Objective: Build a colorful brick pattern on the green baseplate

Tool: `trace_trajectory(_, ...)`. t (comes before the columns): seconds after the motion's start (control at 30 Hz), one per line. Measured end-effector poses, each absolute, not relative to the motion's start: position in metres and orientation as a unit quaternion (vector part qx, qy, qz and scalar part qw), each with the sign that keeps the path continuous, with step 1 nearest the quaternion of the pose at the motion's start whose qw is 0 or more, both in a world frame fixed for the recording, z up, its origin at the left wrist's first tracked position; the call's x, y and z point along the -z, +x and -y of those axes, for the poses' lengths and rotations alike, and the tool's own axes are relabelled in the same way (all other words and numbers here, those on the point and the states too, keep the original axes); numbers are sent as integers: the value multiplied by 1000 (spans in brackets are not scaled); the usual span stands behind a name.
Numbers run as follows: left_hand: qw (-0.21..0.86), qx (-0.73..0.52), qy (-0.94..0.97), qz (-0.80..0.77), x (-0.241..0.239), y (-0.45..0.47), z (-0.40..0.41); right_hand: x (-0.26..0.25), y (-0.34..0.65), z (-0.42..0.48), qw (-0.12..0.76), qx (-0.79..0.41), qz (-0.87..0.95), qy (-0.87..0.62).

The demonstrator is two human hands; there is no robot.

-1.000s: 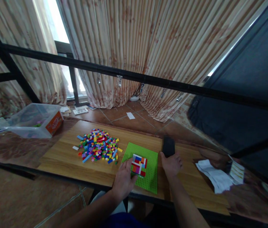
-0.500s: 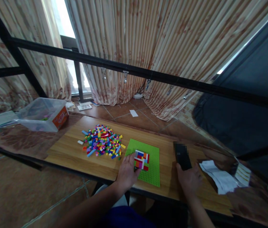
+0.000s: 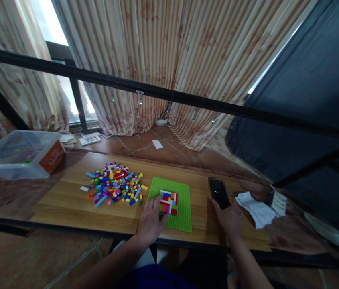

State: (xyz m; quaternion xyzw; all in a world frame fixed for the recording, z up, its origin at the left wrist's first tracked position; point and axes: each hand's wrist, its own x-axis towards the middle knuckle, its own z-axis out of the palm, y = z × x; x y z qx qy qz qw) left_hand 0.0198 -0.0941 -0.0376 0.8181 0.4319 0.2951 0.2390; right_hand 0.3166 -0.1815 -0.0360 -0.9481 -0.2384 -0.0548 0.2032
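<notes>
My left hand [image 3: 151, 218] rests on the near left corner of a green baseplate [image 3: 181, 212], its fingers spread flat and touching the low multicoloured brick build [image 3: 168, 201] on the plate. To the right, my right hand [image 3: 230, 216] lies on the wooden table [image 3: 67, 200] with its fingertips on the near end of a black phone [image 3: 219, 192]. A loose pile of small coloured bricks [image 3: 115, 188] lies left of the baseplate.
A clear plastic bin with an orange label [image 3: 21, 154] stands at the far left. White papers [image 3: 258, 210] lie at the table's right end. A black metal rail [image 3: 169, 94] crosses in front of striped curtains; dark fabric hangs at the right.
My right hand slid the black phone from beside the baseplate to the right and nearer the papers. My left hand stayed on the baseplate by the build. The view shifted right.
</notes>
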Motion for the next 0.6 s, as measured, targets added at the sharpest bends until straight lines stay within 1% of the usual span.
trace_trajectory(0.13,220,-301,820,-433,43,20,94,25,332,161,162,-10,207,-965)
trace_trajectory(0.27,201,-319,829,-413,49,19,92,17,346,141,162,-56,173,-970)
trace_trajectory(0.6,184,-320,835,-407,50,19,90,22,357,131,175,-64,143,-972)
